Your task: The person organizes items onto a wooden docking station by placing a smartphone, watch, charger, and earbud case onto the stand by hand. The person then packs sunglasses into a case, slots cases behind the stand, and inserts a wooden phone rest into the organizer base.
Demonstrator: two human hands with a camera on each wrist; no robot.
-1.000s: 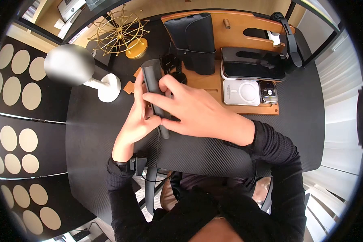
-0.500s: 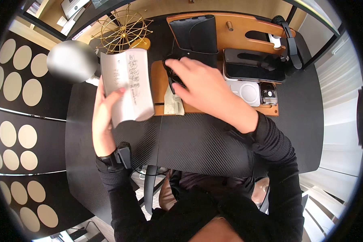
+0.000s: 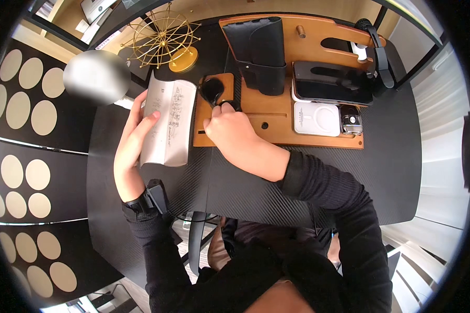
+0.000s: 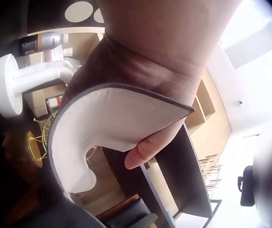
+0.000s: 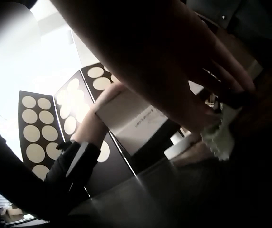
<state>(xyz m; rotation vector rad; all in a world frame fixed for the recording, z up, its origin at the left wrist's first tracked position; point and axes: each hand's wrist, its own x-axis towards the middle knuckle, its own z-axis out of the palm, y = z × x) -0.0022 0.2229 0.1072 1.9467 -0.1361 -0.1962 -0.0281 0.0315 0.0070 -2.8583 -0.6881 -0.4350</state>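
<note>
My left hand (image 3: 133, 138) grips an opened glasses case (image 3: 180, 141) with a pale lining and dark outside, its thumb across the printed lining. The left wrist view shows the case's curved lining (image 4: 98, 118) from the end. Over the front left of a brown desk organizer (image 3: 318, 138), my right hand (image 3: 232, 130) has its fingers curled on a cream cloth (image 5: 220, 140) with a zigzag edge, which the hand hides in the head view. Black sunglasses (image 3: 212, 91) lie just beyond those fingers, one dark lens showing fully and the other partly covered.
The organizer bears a black leather pouch (image 3: 263, 57), a dark phone (image 3: 333, 83), a white charging pad (image 3: 316, 119) and a small camera (image 3: 351, 120). Headphones (image 3: 382, 57) hang at its right end. A gold wheel ornament (image 3: 163, 35) and a white lamp (image 3: 96, 78) stand behind my left hand.
The case went from both hands to the left alone and was opened, lining up. My right hand left it and moved down over the cloth, which now no longer shows in the head view.
</note>
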